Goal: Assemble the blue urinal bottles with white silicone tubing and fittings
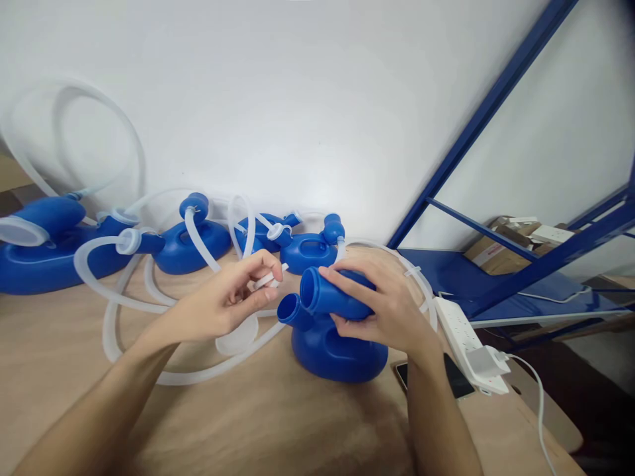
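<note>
Right hand gripping blue container by neck; left hand pinching white fitting (tube end?), lining up; next needing straight push into spout.

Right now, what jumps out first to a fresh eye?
The blue container at centre: the right hand grips its neck, while the left hand pinches a small white fitting beside its mouth. Behind, more blue containers with looping clear tubing line the wall; a white power strip lies right.

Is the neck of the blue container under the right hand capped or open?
Open. The blue container shows two uncapped round mouths facing left; the right hand grips the upper neck, and the left hand holds a small white piece just clear of it.
</note>
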`<state>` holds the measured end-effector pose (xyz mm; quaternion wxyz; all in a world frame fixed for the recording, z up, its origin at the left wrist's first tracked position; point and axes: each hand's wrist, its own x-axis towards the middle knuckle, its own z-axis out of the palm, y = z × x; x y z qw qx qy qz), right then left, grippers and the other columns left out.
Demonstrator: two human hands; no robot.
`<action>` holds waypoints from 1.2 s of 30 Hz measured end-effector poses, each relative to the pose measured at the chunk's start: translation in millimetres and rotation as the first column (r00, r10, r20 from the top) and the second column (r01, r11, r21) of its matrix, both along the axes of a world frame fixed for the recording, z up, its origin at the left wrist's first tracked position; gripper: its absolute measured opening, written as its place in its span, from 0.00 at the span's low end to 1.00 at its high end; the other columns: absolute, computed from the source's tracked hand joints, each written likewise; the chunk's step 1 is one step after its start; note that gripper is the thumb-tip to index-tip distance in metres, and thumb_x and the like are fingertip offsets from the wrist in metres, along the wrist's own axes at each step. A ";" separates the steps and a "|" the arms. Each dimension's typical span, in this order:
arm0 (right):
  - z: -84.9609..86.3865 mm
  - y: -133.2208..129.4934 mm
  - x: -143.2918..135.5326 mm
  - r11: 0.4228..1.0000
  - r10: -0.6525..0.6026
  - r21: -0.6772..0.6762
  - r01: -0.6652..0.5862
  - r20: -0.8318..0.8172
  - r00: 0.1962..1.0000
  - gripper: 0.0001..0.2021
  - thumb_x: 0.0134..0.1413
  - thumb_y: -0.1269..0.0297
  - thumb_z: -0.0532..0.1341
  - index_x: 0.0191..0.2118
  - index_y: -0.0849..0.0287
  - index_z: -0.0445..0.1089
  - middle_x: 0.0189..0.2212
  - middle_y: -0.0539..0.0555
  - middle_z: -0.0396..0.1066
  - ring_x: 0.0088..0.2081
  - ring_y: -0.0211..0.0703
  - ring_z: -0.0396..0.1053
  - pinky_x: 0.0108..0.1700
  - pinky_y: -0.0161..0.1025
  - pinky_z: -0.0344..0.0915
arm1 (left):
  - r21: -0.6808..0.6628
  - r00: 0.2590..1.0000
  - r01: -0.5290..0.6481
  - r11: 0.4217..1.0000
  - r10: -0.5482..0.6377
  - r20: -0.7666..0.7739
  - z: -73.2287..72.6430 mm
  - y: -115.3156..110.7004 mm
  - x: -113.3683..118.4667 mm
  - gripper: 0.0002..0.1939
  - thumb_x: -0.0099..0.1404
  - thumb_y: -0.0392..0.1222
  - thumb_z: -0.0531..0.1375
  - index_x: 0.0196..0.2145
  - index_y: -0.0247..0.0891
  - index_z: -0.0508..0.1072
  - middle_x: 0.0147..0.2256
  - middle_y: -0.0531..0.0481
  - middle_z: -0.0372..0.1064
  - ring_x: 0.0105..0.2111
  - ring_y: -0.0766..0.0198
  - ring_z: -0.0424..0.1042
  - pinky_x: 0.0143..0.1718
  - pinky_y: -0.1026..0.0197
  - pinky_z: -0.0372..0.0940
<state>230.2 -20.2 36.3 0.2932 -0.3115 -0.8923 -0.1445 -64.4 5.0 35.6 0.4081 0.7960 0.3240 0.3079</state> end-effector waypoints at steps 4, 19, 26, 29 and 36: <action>1.7 1.4 5.4 0.998 -0.060 -0.017 0.060 -0.020 0.998 0.37 0.60 0.66 0.66 0.73 0.48 0.58 0.57 0.59 0.74 0.57 0.57 0.75 0.58 0.55 0.74 | 0.033 0.989 -0.111 0.993 0.114 -0.096 -0.6 3.9 7.7 0.12 0.74 0.53 0.57 0.44 0.43 0.68 0.29 0.56 0.59 0.26 0.66 0.55 0.25 0.63 0.54; -19.9 10.4 -21.2 0.777 0.308 -0.459 -0.431 -0.320 0.896 0.40 0.44 0.56 0.76 0.65 0.50 0.68 0.67 0.62 0.57 0.68 0.62 0.62 0.67 0.57 0.66 | -0.223 0.905 0.099 0.970 0.005 0.425 -15.9 7.2 23.1 0.17 0.74 0.56 0.63 0.47 0.39 0.70 0.20 0.61 0.56 0.20 0.71 0.55 0.21 0.67 0.52; -27.9 20.8 -27.2 0.708 0.293 -0.533 -0.463 -0.374 0.880 0.42 0.44 0.54 0.78 0.67 0.49 0.68 0.64 0.59 0.70 0.63 0.59 0.71 0.67 0.56 0.65 | -0.216 0.941 -0.134 0.967 0.192 0.279 -3.8 -1.4 27.1 0.19 0.74 0.60 0.60 0.45 0.40 0.74 0.27 0.56 0.68 0.26 0.66 0.66 0.26 0.65 0.61; -15.8 15.8 -9.2 0.774 0.253 -0.492 -0.398 -0.335 0.907 0.41 0.44 0.55 0.77 0.65 0.49 0.70 0.58 0.58 0.75 0.56 0.58 0.76 0.62 0.54 0.70 | -0.133 0.921 -0.318 0.939 0.339 0.194 -2.0 1.6 24.8 0.19 0.74 0.59 0.59 0.41 0.41 0.76 0.40 0.49 0.78 0.42 0.59 0.75 0.39 0.62 0.67; -3.5 14.9 108.0 0.783 -0.272 -0.620 -0.054 -0.420 0.866 0.37 0.43 0.47 0.78 0.58 0.55 0.75 0.54 0.62 0.79 0.55 0.66 0.77 0.57 0.56 0.74 | -0.191 0.938 -0.252 0.949 0.288 0.192 0.9 15.4 7.8 0.18 0.73 0.57 0.62 0.35 0.38 0.76 0.31 0.49 0.76 0.31 0.63 0.73 0.26 0.66 0.59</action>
